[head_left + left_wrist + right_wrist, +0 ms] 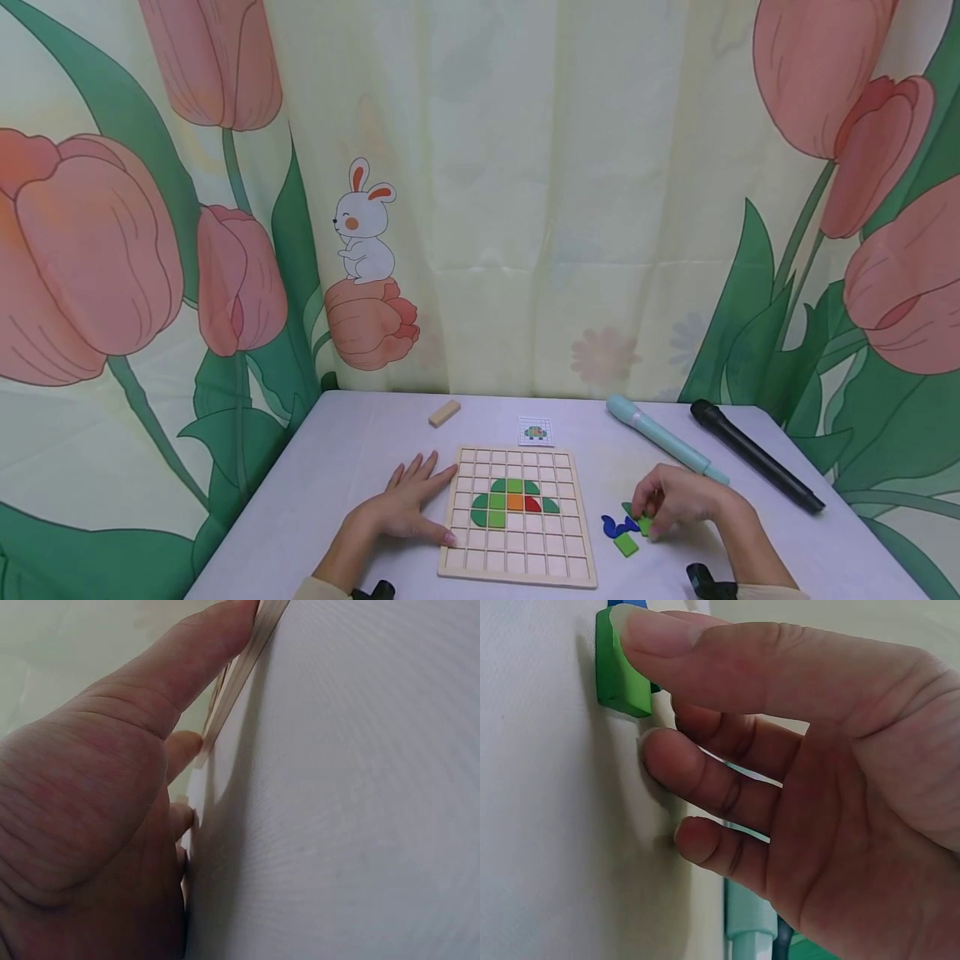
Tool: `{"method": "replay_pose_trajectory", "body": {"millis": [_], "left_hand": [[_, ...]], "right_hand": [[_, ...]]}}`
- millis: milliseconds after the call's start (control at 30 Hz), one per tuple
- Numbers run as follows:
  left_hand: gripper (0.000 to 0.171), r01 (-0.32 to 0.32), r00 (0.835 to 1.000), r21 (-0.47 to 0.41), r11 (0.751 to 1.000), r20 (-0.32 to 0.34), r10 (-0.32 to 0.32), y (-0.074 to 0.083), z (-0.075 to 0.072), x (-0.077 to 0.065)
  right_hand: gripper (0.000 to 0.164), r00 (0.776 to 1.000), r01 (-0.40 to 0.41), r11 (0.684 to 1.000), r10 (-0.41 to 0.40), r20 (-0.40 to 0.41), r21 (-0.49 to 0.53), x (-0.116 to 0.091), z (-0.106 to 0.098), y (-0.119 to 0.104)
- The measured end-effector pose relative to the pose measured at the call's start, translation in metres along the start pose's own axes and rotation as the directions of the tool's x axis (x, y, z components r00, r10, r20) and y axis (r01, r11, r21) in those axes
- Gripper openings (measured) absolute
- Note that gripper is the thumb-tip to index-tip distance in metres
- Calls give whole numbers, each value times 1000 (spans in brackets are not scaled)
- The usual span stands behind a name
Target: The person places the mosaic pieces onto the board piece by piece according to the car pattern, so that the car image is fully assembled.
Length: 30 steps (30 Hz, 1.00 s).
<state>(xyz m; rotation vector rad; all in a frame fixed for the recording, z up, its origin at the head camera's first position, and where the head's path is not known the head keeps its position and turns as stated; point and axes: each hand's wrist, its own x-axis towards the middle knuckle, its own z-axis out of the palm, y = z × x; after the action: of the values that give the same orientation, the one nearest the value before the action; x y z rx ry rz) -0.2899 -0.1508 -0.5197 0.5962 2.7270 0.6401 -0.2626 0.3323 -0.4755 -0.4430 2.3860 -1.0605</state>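
On the white table, a wooden grid board [525, 550] carries several green tiles [497, 518], an orange tile [515, 502] and a red piece [532, 504]. My left hand [408, 502] is spread at the board's left side, with its thumb and index fingertip at the edge; the left wrist view shows the thumb along the wooden rim [244, 671]. To the right of the board, my right hand [678, 500] pinches a green square tile [622, 682], thumb on its face. Its other fingers curl loosely. Beside it lie blue curved pieces [611, 527] and another green square tile [626, 545].
Behind the board lies a small card [536, 432] with a coloured grid picture. A plain wooden block [444, 413] is at the back left. Two capped tubes, one teal [663, 437] and one black [757, 454], lie diagonally at the right. A floral curtain [495, 208] hangs behind the table.
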Motion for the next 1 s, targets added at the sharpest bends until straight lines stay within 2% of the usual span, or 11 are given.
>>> {"method": "replay_pose_trajectory", "body": {"millis": [233, 633, 1000], "left_hand": [[115, -2, 1000, -5, 1000, 2, 2, -1, 0, 1], [114, -4, 1000, 0, 1000, 6, 4, -1, 1, 1], [114, -8, 1000, 7, 1000, 2, 8, -1, 0, 0]], "right_hand": [[26, 1000, 19, 1000, -19, 9, -14, 3, 1, 4], [24, 999, 25, 998, -27, -37, -50, 2, 1, 4], [12, 997, 47, 999, -47, -68, -3, -1, -1, 2]]}}
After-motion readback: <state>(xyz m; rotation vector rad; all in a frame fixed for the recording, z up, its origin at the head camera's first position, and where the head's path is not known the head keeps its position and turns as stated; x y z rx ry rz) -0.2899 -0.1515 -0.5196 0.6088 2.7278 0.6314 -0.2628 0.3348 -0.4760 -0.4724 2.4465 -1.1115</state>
